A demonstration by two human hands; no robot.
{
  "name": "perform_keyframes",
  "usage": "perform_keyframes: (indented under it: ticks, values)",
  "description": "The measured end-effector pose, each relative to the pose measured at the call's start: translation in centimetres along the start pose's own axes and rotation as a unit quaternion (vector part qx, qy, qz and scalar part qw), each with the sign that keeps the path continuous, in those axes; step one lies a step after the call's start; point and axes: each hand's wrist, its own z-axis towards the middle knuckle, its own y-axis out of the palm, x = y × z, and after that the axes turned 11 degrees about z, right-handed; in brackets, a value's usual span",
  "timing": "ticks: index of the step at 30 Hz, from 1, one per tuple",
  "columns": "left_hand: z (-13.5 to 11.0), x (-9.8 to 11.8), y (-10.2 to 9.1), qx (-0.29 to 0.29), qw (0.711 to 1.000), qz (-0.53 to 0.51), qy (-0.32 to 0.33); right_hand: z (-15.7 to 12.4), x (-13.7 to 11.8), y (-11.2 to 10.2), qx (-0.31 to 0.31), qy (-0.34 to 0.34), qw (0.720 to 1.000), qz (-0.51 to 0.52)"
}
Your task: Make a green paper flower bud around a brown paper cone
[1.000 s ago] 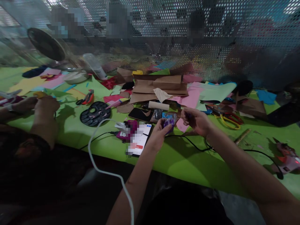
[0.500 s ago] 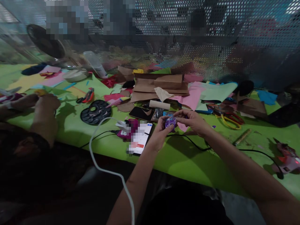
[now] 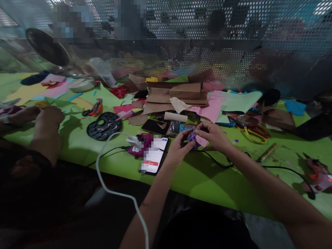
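A small, shiny purple object [image 3: 192, 137], roundish with pale marks, is held above the table's front half; its kind is too small to tell. My left hand [image 3: 182, 143] grips it between thumb and fingers from the left. At its upper right, the thumb and fingertips of my right hand [image 3: 210, 134] pinch together on its edge. Just behind the hands are a blue piece [image 3: 184, 128] and a small clear packet with dark contents [image 3: 174, 128]. A lit phone [image 3: 157, 157] lies left of my left wrist.
A magenta power block [image 3: 141, 147] with a white cable [image 3: 103, 183] sits left of the phone. A dark palette [image 3: 103, 126], yellow-handled scissors [image 3: 255, 136], a glue gun [image 3: 317, 174] and brown cardboard [image 3: 176, 95] lie about. A co-worker's hands [image 3: 49, 116] are at the left.
The purple object has turned, from showing its round patterned face to a more sideways view. Both hands have shifted slightly right with it, and my right fingertips have moved closer onto its top.
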Motion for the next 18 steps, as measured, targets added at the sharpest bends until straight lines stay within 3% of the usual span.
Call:
perform_keyframes:
  ticks: [9, 18]
  values:
    - [0.19, -0.55, -0.12, 0.044, 0.998, 0.005, -0.047, -0.32, -0.69, 0.16, -0.002, -0.034, 0.996, -0.083]
    - [0.12, -0.43, -0.08, 0.079, 0.996, -0.026, -0.016, -0.04, -0.77, -0.38, -0.008, -0.035, 0.999, -0.038]
